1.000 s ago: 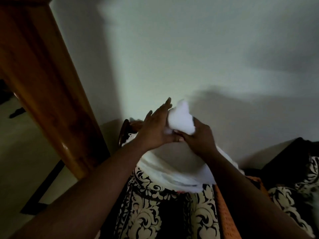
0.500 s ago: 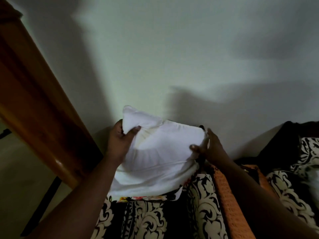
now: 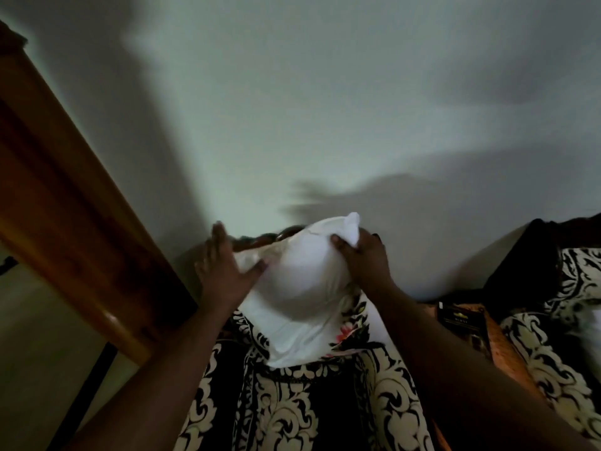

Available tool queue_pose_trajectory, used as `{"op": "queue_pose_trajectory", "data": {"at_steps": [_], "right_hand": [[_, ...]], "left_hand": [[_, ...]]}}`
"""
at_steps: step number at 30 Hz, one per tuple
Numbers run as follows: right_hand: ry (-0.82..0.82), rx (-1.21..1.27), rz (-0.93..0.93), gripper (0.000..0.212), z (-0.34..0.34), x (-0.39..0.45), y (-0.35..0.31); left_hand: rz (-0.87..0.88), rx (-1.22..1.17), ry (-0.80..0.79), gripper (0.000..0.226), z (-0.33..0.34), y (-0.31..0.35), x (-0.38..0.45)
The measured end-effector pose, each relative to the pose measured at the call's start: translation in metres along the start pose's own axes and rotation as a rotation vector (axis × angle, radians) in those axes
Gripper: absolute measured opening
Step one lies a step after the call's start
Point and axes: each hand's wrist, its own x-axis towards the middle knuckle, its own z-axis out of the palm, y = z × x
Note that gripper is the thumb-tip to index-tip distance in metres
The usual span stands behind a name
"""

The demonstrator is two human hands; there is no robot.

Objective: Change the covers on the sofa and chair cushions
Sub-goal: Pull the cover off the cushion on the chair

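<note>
A white cushion insert [image 3: 300,288] stands tilted on a chair seat covered in black-and-cream patterned fabric [image 3: 292,408]. My right hand [image 3: 364,258] grips the cushion's upper right corner, thumb pressed into the white cloth. My left hand [image 3: 222,271] lies flat against the cushion's left side, fingers spread and thumb on the front. A floral cover [image 3: 349,330] peeks out under the cushion's lower right edge. The dark chair back [image 3: 260,239] shows just behind the cushion.
A slanted wooden post [image 3: 65,203] rises at the left. To the right are an orange woven surface [image 3: 500,340] with a dark box [image 3: 458,317] on it, and another patterned cushion [image 3: 559,320]. The pale wall [image 3: 325,109] fills the background.
The cushion has turned and bulged; my right hand moved up to its top right corner, my left hand opened from a corner grip to a flat press on the left side.
</note>
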Motion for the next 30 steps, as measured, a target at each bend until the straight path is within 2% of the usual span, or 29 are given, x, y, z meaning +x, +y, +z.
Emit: {"op": "queue_pose_trajectory", "data": {"at_steps": [2,4,6,8,10,13,15,17,19,21,23,26,28,30], "right_hand": [[-0.040,-0.029,-0.094,0.031,0.014,-0.006,-0.016],[-0.027,-0.019,-0.151,0.028,0.027,-0.010,-0.026],[0.013,-0.044,-0.165,0.033,0.031,-0.009,-0.034],[0.014,-0.064,-0.143,0.041,0.026,-0.005,-0.035],[-0.026,-0.061,-0.148,0.040,0.012,-0.001,-0.032],[-0.161,0.084,-0.193,0.021,-0.013,-0.007,-0.014],[-0.152,0.208,-0.158,0.024,-0.026,-0.015,0.009],[-0.080,0.090,-0.077,0.027,-0.032,-0.015,0.041],[-0.112,-0.128,-0.006,0.031,-0.030,-0.015,0.067],[-0.090,-0.215,-0.024,0.029,-0.024,-0.017,0.079],[-0.033,-0.234,-0.018,0.009,-0.021,-0.019,0.076],[-0.046,-0.249,-0.023,0.015,-0.018,-0.022,0.078],[-0.080,-0.220,-0.015,0.006,-0.019,-0.023,0.085],[-0.092,-0.226,0.009,0.015,-0.018,-0.022,0.095]], "left_hand": [[0.236,0.204,-0.136,0.142,0.010,0.028,-0.005],[0.333,0.216,-0.261,0.146,0.021,0.057,-0.010],[0.320,-0.030,-0.212,0.131,0.028,0.072,-0.012],[0.268,-0.242,-0.170,0.106,0.034,0.078,-0.016],[0.251,-0.258,-0.128,0.083,0.035,0.081,-0.021],[0.279,-0.305,-0.088,0.061,0.037,0.074,-0.020],[0.205,-0.393,-0.095,0.055,0.029,0.067,-0.016],[0.127,-0.469,-0.104,0.050,0.017,0.057,-0.012],[0.091,-0.561,-0.121,0.044,0.008,0.052,-0.011],[0.098,-0.633,-0.123,0.041,0.006,0.056,-0.012],[0.114,-0.657,-0.141,0.042,0.010,0.065,-0.017],[0.131,-0.630,-0.159,0.049,0.018,0.070,-0.024],[0.119,-0.631,-0.115,0.049,0.018,0.068,-0.026],[0.090,-0.634,-0.061,0.047,0.016,0.067,-0.027]]}}
